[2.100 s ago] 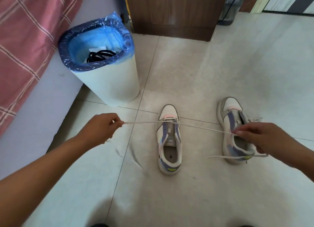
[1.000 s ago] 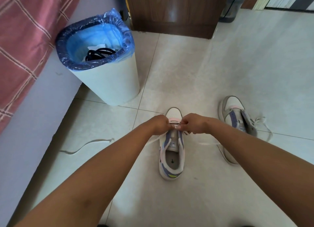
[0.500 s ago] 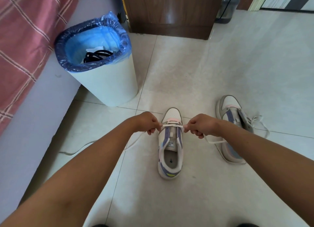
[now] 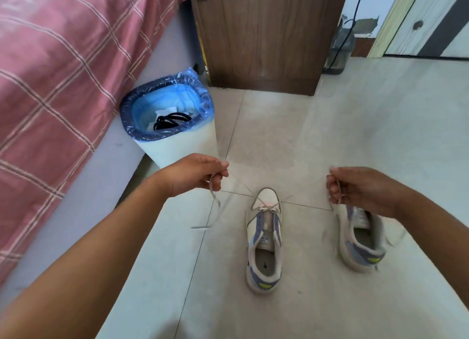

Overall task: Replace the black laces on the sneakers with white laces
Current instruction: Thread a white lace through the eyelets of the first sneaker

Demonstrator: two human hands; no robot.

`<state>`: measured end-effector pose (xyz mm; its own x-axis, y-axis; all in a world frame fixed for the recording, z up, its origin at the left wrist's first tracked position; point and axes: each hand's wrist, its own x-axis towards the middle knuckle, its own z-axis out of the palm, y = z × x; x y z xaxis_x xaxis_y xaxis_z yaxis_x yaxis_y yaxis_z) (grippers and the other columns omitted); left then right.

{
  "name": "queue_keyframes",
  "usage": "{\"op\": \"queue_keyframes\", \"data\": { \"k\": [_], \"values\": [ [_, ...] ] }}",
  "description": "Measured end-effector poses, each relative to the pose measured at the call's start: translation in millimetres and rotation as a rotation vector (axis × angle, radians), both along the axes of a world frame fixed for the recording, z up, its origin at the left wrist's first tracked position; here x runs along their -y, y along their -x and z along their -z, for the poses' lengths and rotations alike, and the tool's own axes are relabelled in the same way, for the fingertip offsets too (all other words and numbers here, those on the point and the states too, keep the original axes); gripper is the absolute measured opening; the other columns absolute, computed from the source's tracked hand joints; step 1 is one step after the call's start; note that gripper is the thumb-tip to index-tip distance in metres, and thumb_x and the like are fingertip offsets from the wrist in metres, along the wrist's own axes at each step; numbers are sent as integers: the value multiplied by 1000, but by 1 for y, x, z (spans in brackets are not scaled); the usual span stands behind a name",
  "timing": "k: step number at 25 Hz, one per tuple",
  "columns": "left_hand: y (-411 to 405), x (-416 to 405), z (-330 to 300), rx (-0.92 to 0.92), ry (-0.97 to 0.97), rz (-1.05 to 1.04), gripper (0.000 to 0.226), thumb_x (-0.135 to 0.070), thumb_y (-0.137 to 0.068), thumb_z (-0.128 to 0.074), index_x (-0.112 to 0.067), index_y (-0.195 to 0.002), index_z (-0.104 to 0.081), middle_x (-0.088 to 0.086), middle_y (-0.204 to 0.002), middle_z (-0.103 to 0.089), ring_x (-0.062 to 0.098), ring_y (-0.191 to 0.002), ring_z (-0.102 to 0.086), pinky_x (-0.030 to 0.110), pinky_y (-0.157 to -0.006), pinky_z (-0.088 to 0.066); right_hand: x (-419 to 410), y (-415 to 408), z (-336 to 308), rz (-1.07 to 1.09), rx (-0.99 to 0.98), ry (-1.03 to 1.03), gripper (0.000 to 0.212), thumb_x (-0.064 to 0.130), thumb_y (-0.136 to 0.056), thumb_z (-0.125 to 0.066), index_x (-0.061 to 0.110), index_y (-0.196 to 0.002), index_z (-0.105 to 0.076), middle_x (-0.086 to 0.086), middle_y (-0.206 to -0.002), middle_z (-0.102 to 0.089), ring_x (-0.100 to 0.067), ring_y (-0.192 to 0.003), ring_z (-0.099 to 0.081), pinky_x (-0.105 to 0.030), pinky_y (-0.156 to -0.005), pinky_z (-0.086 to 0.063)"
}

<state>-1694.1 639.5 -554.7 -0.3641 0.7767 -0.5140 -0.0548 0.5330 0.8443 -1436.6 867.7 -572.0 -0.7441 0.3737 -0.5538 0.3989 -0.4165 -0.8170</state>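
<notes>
Head view: 2 forearms are entering from the lower edge of the frame, 1 on each side. Both are showing bare from the frame edge to the wrist, with no sleeve or cuff reaching into view. The left hand (image 4: 196,173) and the right hand (image 4: 360,187) are wearing no gloves. No ring, watch or band is showing on either wrist or on the visible fingers.

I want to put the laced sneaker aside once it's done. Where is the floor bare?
Bare tile lies beyond the sneaker, between the bin and wooden cabinet, and out to the far right. Crowded: the gap to the second sneaker, where the white lace is stretched between both hands.
</notes>
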Motion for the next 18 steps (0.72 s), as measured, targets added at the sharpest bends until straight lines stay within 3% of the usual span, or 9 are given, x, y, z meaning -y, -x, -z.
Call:
{"op": "queue_keyframes", "data": {
  "k": [4,9,11,12,13,15,18],
  "values": [
    [5,4,-47,35,-200,-62,22,-32,-76,-61,-18,-63,-71,-1,-54,-54,16,-59,-59,30,-75,-53,-15,-9,-53,90,-221,32,25,36,-62,-75,15,-60,-62,-3,-61,-49,-14,-54,-51,-28,-58,-55],
    [10,5,-94,88,-451,-210,26,-26,-81,-55,-16,-61,-69,-2,-51,-50,13,-51,-54,28,-68,-54,-39,-6,-96,236,-443,-5,23,40,-69,-63,20,-56,-60,4,-57,-46,-10,-49,-48,-27,-62,-56],
    [13,8,-108,96,-521,-264,29,-25,-85,-53,-16,-61,-66,-2,-51,-48,13,-49,-54,27,-66,-55,-42,-1,-120,213,-554,203,33,33,-92,-45,12,-78,-65,-5,-73,-56,-16,-67,-57,-37,-89,-50],
    [13,10,-114,86,-546,-287,30,-24,-86,-52,-16,-61,-65,-2,-51,-47,13,-49,-54,26,-65,-54,-45,0,-115,274,-553,171,44,32,-101,-29,6,-91,-63,-11,-84,-58,-19,-79,-58,-41,-101,-40],
    [14,11,-121,69,-568,-312,30,-26,-86,-53,-16,-60,-65,-2,-51,-47,14,-49,-54,26,-65,-54,-45,3,-115,346,-578,153,51,34,-104,-21,7,-91,-63,-11,-84,-59,-19,-79,-58,-41,-101,-40],
    [12,16,-132,88,-631,-370,29,-28,-83,-54,-17,-60,-66,-2,-51,-45,14,-50,-53,26,-63,-53,-57,2,-125,348,-680,259,55,35,-104,-23,16,-74,-65,0,-67,-56,-12,-61,-57,-34,-79,-54],
    [20,31,-157,133,-770,-459,33,-29,-85,-49,-19,-59,-66,-6,-52,-43,9,-51,-51,22,-55,-53,-28,10,-151,307,-727,-26,47,30,-102,-26,9,-91,-66,-8,-82,-60,-18,-78,-59,-37,-98,-44]
  ]
}}
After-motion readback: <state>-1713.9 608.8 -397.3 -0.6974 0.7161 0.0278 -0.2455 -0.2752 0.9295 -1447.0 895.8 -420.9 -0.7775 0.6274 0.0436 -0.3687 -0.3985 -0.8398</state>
